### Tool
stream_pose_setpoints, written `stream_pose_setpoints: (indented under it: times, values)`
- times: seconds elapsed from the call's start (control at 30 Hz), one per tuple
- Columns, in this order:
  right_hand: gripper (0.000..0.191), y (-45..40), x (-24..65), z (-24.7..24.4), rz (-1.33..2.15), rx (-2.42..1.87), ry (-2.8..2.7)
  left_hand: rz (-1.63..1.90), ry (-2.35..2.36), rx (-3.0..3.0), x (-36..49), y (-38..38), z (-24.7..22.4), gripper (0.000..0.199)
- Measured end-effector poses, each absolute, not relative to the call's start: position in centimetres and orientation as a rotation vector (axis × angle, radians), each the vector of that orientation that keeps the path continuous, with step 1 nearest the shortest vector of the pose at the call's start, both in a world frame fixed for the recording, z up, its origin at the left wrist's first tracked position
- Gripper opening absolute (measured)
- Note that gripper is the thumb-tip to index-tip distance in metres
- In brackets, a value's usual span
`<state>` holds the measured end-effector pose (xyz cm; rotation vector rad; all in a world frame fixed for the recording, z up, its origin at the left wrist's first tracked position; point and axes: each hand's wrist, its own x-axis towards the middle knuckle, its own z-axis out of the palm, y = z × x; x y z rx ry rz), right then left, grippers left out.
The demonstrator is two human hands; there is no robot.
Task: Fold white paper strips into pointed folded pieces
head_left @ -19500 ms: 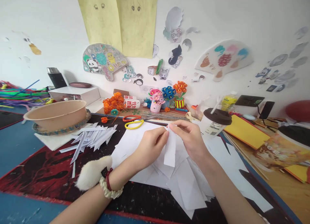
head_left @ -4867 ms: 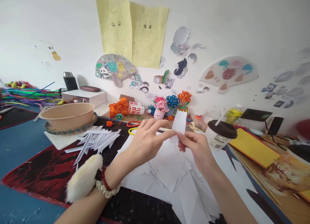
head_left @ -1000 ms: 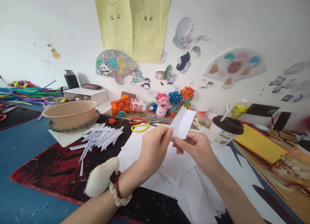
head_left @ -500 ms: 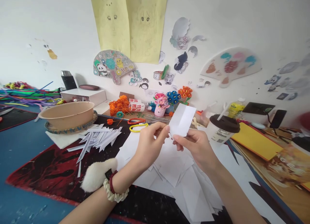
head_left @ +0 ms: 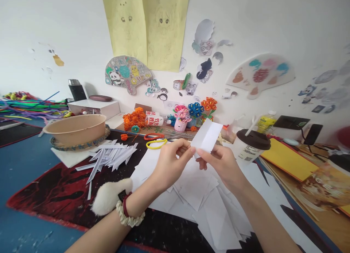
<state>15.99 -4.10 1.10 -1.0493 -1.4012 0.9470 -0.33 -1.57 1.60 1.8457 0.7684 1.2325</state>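
Observation:
A small creased white paper (head_left: 208, 135) is held up above the desk by both hands. My left hand (head_left: 175, 160) pinches its lower left corner between thumb and fingers. On its lower right edge, my right hand (head_left: 220, 161) has the thumb in front and the fingers behind. Below the hands lies a loose pile of white paper pieces (head_left: 197, 192) on a black and red mat (head_left: 57, 194). Folded white paper strips (head_left: 113, 156) are heaped to the left of the pile.
A beige basin (head_left: 75, 130) stands at the left. Yellow-handled scissors (head_left: 156, 144) lie behind my left hand. A lidded cup with a straw (head_left: 250, 145) is right of my right hand. A fluffy white object (head_left: 109, 198) touches my left wrist. Pipe-cleaner flowers (head_left: 182, 118) stand near the wall.
The held paper has tilted slightly to the right, and its crease shows more strongly. My left thumb has shifted a little right, closer to my right thumb.

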Motion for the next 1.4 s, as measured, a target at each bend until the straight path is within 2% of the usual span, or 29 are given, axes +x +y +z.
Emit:
stream_pose_setpoints:
  times: [0.33, 0.53, 0.7, 0.97, 1.17, 1.4]
  values:
    - [0.020, -3.9, 16.2, 1.0, 0.852, -1.039, -1.362, 1.090, 0.802, 1.890, 0.2, -1.7, 1.5, 0.032]
    - [0.022, -4.0, 16.1, 0.9, 0.819, -0.989, -1.335, 1.196, 0.749, 1.928, 0.3, -2.2, 1.4, 0.031]
    - [0.024, -3.9, 15.9, 0.8, 0.813, -0.991, -1.265, 1.150, 0.738, 1.900, 0.5, -2.2, 1.3, 0.029]
    - [0.027, -4.0, 16.0, 1.0, 0.842, -1.004, -1.284, 1.002, 0.681, 1.702, 0.2, -2.1, 1.6, 0.028]
    - [0.017, -3.9, 16.0, 1.0, 0.935, -1.041, -1.323, 1.124, 0.880, 1.821, 0.1, -1.6, 1.3, 0.032]
    - [0.021, -3.8, 15.8, 0.7, 1.057, -1.038, -1.318, 1.128, 0.936, 1.824, 0.0, -1.2, 1.3, 0.032]
